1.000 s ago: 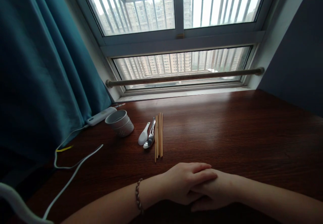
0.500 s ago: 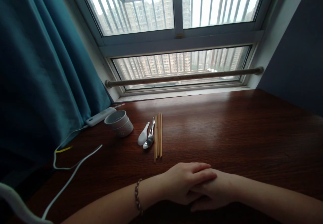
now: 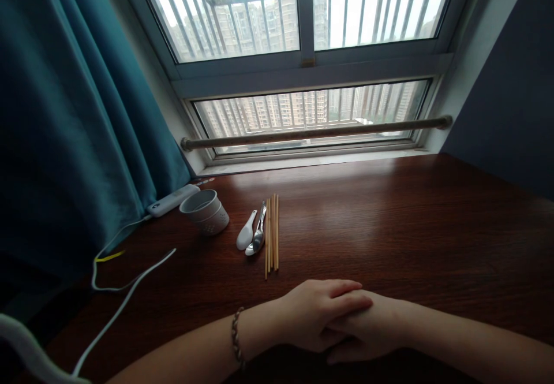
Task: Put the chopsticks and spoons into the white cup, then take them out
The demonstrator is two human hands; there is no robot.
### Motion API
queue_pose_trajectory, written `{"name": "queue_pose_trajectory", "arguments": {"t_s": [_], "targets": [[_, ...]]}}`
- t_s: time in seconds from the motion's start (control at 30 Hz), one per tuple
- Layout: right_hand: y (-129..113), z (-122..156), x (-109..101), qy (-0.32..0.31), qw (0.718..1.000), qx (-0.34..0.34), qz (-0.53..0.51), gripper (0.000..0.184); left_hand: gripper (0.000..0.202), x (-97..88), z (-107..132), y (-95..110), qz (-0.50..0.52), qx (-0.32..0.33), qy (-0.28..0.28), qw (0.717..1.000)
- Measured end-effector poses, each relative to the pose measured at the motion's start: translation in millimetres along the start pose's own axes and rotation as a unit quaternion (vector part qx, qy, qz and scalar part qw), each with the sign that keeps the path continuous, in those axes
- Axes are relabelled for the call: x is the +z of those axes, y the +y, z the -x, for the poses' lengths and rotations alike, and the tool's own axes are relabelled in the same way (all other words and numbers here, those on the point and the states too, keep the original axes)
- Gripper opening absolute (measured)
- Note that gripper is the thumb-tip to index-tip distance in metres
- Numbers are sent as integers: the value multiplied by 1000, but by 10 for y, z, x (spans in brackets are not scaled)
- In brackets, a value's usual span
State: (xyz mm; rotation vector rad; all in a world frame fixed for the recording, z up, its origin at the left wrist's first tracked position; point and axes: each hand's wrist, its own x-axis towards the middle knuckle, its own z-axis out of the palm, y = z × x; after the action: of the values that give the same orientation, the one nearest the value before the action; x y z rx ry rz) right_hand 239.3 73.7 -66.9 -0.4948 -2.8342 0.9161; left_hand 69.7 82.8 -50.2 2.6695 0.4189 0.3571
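Note:
My left hand (image 3: 311, 312) lies across the back of my right hand (image 3: 374, 323) at the table's near edge, its fingers stretched out. The right hand's fingers reach under the left palm, partly hidden, with the visible ones extended. No object shows in either hand. Beyond them are several wooden chopsticks (image 3: 272, 234), laid side by side and pointing toward the window. Beside these on the left is a metal spoon (image 3: 258, 238), perhaps overlapping another, then a white soup spoon (image 3: 245, 235). Further left stands a light grey perforated cup-shaped holder (image 3: 205, 212).
A white power strip (image 3: 173, 200) lies by the blue curtain (image 3: 104, 112). White cable (image 3: 125, 303) runs over the left side of the brown wooden table (image 3: 389, 222), with a yellow tie (image 3: 110, 256). A rail (image 3: 311, 134) crosses the window at the back.

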Motion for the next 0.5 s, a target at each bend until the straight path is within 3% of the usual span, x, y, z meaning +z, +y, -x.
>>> {"name": "queue_pose_trajectory", "arguments": {"t_s": [0.5], "targets": [[0,11,-4,4,1000,5,10,43,55,16,1,-4,-1,5,4,1000]]}}
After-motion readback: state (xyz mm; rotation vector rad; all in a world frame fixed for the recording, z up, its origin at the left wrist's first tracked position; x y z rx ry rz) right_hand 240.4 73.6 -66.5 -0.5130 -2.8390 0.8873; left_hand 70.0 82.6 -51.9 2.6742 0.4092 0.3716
